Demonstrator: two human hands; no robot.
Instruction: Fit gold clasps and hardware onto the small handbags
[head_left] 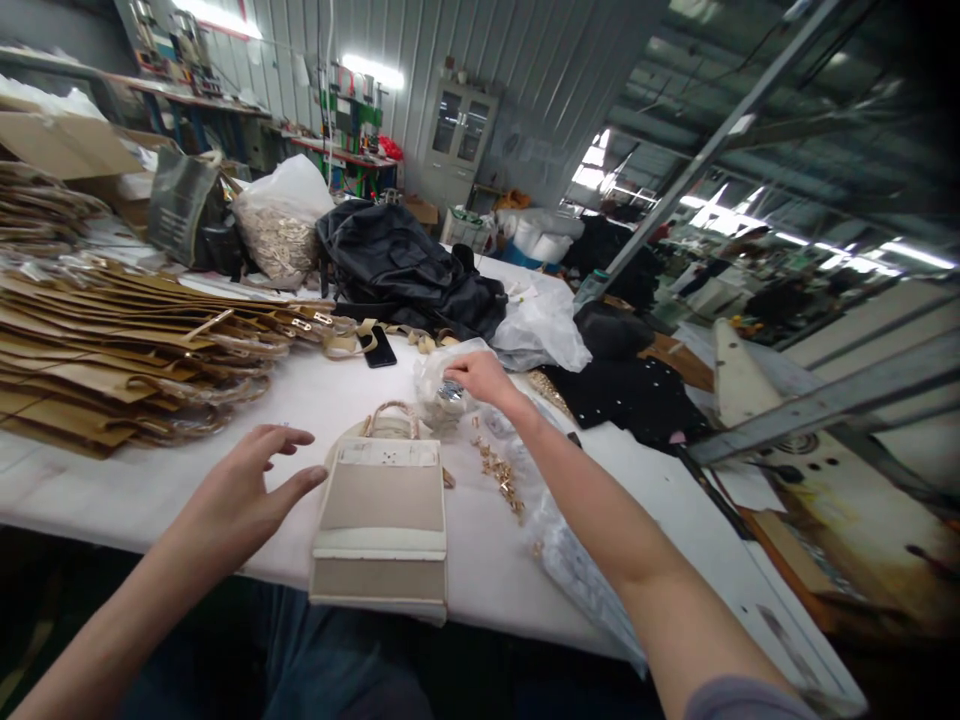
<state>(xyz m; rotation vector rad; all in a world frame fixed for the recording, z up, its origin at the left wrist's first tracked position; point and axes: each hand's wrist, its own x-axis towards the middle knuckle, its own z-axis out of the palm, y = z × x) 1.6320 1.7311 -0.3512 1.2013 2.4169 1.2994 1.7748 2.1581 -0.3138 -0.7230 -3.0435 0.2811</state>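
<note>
A cream and beige handbag point(379, 500) lies flat at the table's front edge, its braided handle point(394, 412) pointing away from me. My left hand point(251, 485) hovers just left of the bag, thumb and fingers apart, holding nothing. Beyond the bag, my right hand point(480, 378) reaches to a clear plastic bag point(429, 385) with small silvery pieces point(451, 391) in it. Its fingers are pinched together at the pieces; what is between them is too small to make out. A scatter of small gold metal fittings point(501, 478) lies right of the handbag.
Stacked brown bag pieces point(112, 350) fill the table's left side. A phone point(379, 347), black material point(412, 270) and a sack of small parts point(277, 235) lie farther back. Clear plastic wrapping point(585, 575) lies under my right forearm. A metal post point(712, 150) slants at right.
</note>
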